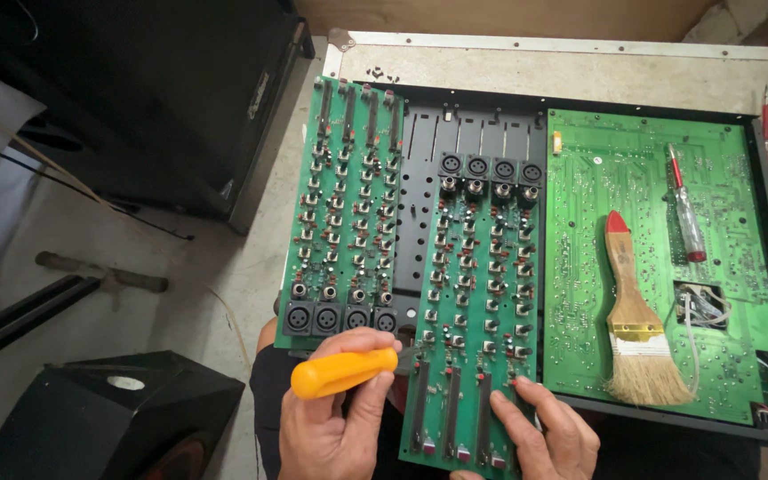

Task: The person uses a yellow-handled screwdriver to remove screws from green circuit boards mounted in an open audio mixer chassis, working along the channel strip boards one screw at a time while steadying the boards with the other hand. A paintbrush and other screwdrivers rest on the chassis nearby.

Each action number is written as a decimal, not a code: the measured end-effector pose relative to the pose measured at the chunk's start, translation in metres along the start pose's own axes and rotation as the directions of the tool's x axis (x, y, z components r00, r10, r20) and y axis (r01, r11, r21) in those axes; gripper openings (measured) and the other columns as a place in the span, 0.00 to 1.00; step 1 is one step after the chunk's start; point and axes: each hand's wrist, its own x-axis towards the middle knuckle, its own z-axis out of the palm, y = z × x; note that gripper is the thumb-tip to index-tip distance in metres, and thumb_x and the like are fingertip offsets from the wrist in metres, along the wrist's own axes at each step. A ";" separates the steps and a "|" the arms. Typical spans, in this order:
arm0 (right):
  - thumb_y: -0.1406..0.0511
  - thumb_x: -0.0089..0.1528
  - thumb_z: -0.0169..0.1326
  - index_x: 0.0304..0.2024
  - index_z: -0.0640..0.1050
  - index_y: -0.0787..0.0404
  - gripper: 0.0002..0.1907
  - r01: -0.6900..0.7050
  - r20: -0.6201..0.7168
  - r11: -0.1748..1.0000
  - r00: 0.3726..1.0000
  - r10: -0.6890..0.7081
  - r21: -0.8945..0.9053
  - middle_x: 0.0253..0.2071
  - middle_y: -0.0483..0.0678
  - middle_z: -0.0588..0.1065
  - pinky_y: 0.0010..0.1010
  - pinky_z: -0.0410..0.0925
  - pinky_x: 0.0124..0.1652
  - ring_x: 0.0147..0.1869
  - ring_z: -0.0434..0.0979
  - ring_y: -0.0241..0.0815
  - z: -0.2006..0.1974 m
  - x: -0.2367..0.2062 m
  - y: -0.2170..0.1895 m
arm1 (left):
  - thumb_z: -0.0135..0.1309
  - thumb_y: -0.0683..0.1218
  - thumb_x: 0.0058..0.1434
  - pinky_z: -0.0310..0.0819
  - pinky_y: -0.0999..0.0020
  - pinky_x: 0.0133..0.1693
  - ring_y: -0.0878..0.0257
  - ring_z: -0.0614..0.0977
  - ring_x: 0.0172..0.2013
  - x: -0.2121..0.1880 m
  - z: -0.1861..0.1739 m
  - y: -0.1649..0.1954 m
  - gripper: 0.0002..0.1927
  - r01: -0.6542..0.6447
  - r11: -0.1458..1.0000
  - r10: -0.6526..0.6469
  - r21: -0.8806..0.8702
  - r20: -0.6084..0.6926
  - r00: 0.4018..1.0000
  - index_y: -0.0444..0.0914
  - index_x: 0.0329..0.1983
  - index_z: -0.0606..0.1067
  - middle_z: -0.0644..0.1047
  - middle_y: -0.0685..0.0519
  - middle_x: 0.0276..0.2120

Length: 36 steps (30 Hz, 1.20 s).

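Left hand (331,418) is wrapped around the orange screwdriver (346,371), fingers clamped on the handle, thumb along the top. The handle lies nearly level, its tip pointing right at the near left edge of the middle circuit board (477,302); the shaft is mostly hidden, so whether it touches a screw is hard to say. Right hand (548,436) presses on that same board's near end, fingers spread apart and flat beside the long black slider parts, holding nothing closed.

The middle board sits tilted over a black metal chassis (420,204), with round black sockets at its far end. To its left lies another green board (344,213), rows of small knobs and four round sockets along its near edge. To the right, a larger bright green board (597,160) carries a paintbrush (633,311) with a red-tipped wooden handle, and just beyond it a slim clear-handled tester screwdriver (686,213). Everything rests on a pale, scuffed surface (455,67). A black speaker box (135,98) stands off to the left.
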 end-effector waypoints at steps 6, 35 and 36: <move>0.37 0.49 0.60 0.51 0.78 0.55 0.39 0.008 0.020 1.000 1.000 -0.008 0.005 0.56 0.48 0.71 0.40 0.60 0.61 0.61 0.67 0.48 -0.001 0.000 0.002 | 0.56 0.32 0.64 0.79 0.66 0.53 0.58 0.86 0.50 -0.002 0.002 -0.006 0.15 0.047 0.996 -0.047 -0.077 0.002 0.999 0.30 0.54 0.73 0.80 0.43 0.50; 0.36 0.48 0.60 0.52 0.78 0.55 0.41 0.034 -0.001 0.999 0.999 -0.034 0.017 0.57 0.50 0.71 0.42 0.60 0.61 0.61 0.68 0.50 -0.002 0.002 0.002 | 0.59 0.37 0.66 0.82 0.64 0.52 0.55 0.87 0.49 0.007 0.005 0.004 0.15 -0.235 0.947 0.220 0.219 0.092 0.971 0.34 0.54 0.71 0.81 0.46 0.47; 0.36 0.48 0.60 0.52 0.78 0.55 0.41 0.039 0.001 0.999 0.999 -0.039 0.015 0.57 0.50 0.71 0.42 0.60 0.61 0.61 0.68 0.50 -0.002 0.002 0.003 | 0.59 0.37 0.66 0.82 0.64 0.52 0.54 0.87 0.49 0.007 0.005 0.005 0.15 -0.248 0.942 0.229 0.226 0.109 0.967 0.34 0.54 0.71 0.81 0.46 0.47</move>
